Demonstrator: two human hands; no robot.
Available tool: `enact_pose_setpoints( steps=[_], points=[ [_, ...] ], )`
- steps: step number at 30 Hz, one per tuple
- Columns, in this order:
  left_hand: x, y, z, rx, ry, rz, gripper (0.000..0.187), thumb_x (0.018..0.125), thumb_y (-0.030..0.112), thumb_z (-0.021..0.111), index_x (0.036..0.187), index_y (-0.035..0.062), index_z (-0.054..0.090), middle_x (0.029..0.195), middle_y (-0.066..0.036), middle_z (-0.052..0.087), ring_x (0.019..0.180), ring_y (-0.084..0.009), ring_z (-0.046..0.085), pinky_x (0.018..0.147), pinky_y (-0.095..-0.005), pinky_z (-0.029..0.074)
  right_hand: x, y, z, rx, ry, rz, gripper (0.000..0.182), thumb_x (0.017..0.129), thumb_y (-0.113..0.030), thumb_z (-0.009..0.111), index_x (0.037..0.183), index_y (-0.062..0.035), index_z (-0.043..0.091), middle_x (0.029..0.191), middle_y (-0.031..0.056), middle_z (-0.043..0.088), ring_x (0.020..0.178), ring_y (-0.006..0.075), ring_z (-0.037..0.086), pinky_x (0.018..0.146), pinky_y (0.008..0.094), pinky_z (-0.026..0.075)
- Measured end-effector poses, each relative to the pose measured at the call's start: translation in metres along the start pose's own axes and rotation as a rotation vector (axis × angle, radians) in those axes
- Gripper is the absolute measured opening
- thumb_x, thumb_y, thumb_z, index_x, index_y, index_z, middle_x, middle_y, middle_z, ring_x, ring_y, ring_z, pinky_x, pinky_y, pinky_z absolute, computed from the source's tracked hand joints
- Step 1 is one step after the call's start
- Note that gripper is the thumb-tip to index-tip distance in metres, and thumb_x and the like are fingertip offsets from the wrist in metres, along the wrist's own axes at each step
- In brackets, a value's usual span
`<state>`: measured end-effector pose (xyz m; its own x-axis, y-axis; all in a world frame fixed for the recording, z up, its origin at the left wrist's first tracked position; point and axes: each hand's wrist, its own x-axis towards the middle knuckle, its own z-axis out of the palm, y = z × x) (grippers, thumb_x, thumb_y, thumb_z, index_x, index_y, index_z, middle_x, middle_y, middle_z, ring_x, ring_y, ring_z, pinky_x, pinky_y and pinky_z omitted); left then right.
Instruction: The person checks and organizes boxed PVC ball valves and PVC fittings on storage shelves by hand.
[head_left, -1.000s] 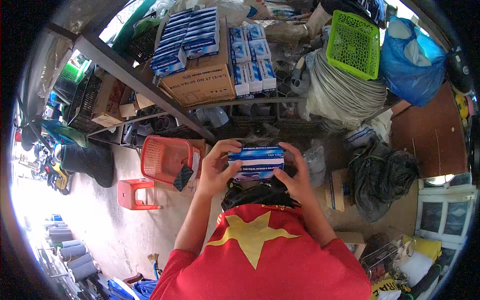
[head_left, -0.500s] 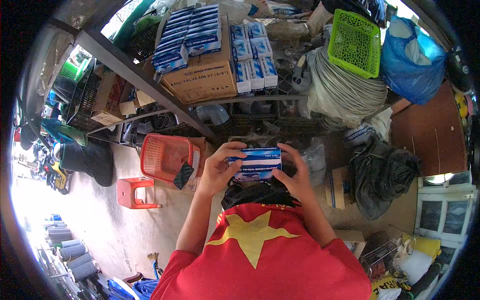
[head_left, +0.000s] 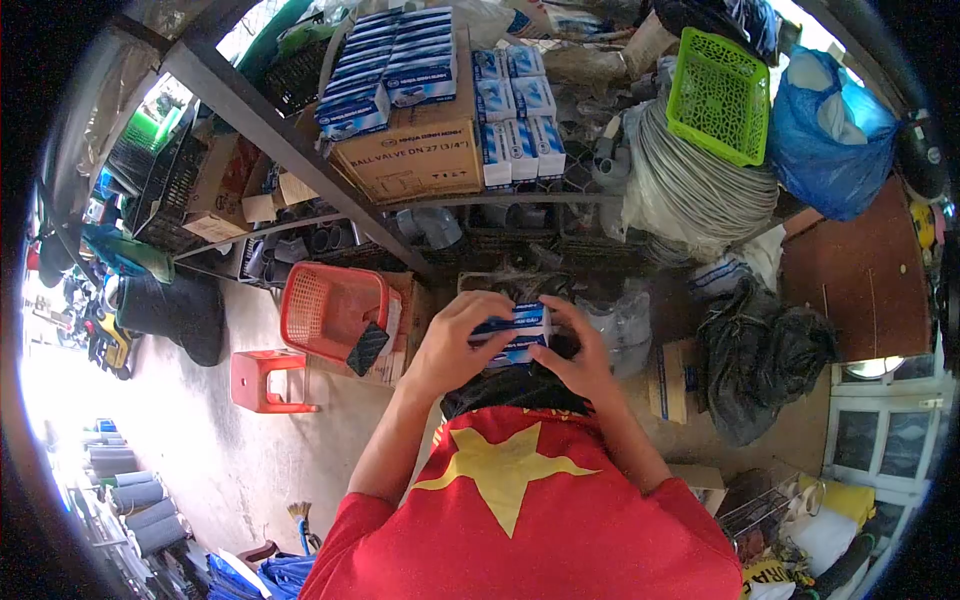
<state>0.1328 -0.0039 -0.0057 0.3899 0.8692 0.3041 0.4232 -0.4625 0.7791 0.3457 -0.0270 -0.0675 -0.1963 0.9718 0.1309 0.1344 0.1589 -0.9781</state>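
Observation:
A small blue and white box (head_left: 522,330) is held in front of my chest between both hands. My left hand (head_left: 460,338) grips its left end, the thumb along the near side and the fingers over the far side. At its right end, my right hand (head_left: 578,350) holds it with thumb and fingers. Ahead on the shelf, similar blue and white boxes (head_left: 420,70) are stacked on a cardboard carton (head_left: 415,155), and more of them (head_left: 520,148) stand just to its right.
A metal post (head_left: 290,150) slants across the upper left. Near it are a red basket (head_left: 320,310) and a red stool (head_left: 270,382). To the right are a coil of tubing (head_left: 695,190), a green basket (head_left: 718,95), a blue bag (head_left: 835,150) and dark netting (head_left: 750,350).
The box has turned in my hands and shows a shorter face. My hands have come closer together, and the view has shifted slightly.

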Motion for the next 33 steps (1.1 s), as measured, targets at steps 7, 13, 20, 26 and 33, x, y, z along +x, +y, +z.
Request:
enact_pose_setpoints(
  steps=[7, 13, 20, 26, 33],
  points=[
    [0.003, -0.008, -0.009, 0.051, -0.005, 0.119, 0.015, 0.077, 0.005, 0.073, 0.091, 0.0040, 0.067, 0.110, -0.014, 0.064, 0.101, -0.0311, 0.062, 0.084, -0.0388, 0.050, 0.005, 0.001, 0.012, -0.015, 0.044, -0.050, 0.060, 0.077, -0.018, 0.078, 0.131, -0.0091, 0.053, 0.123, 0.0122, 0.061, 0.109, 0.0211, 0.059, 0.095, 0.0348, 0.045],
    [0.000, -0.024, -0.017, -0.011, -0.064, 0.020, 0.016, 0.077, 0.006, 0.072, 0.093, 0.0041, 0.067, 0.111, -0.014, 0.064, 0.102, -0.0322, 0.062, 0.085, -0.0386, 0.050, 0.016, -0.003, 0.026, -0.072, 0.055, -0.029, 0.056, 0.079, -0.020, 0.077, 0.129, -0.0090, 0.055, 0.121, 0.0122, 0.062, 0.107, 0.0208, 0.059, 0.094, 0.0348, 0.045],
    [0.002, -0.039, -0.049, 0.061, -0.167, 0.117, 0.037, 0.078, 0.010, 0.072, 0.115, 0.0083, 0.065, 0.126, -0.015, 0.058, 0.119, -0.0337, 0.053, 0.099, -0.0426, 0.044, 0.036, -0.005, 0.044, -0.025, 0.118, -0.002, 0.060, 0.081, -0.022, 0.076, 0.135, -0.0111, 0.051, 0.124, 0.0130, 0.059, 0.103, 0.0203, 0.059, 0.091, 0.0355, 0.046],
    [-0.005, -0.049, -0.067, 0.032, -0.015, -0.069, 0.050, 0.074, 0.011, 0.076, 0.122, 0.0121, 0.062, 0.135, -0.015, 0.052, 0.129, -0.0348, 0.046, 0.105, -0.0429, 0.039, 0.060, -0.010, 0.061, 0.011, 0.070, 0.032, 0.060, 0.083, -0.023, 0.074, 0.136, -0.0106, 0.049, 0.130, 0.0123, 0.055, 0.108, 0.0216, 0.058, 0.094, 0.0366, 0.045],
    [-0.023, -0.099, -0.088, 0.023, 0.235, -0.024, 0.041, 0.065, 0.001, 0.079, 0.104, 0.0077, 0.071, 0.131, -0.014, 0.056, 0.126, -0.0321, 0.049, 0.102, -0.0419, 0.041, 0.086, -0.018, 0.088, 0.030, -0.005, 0.073, 0.055, 0.084, -0.026, 0.073, 0.133, -0.0113, 0.052, 0.133, 0.0122, 0.052, 0.112, 0.0234, 0.057, 0.096, 0.0380, 0.044]
  ],
)
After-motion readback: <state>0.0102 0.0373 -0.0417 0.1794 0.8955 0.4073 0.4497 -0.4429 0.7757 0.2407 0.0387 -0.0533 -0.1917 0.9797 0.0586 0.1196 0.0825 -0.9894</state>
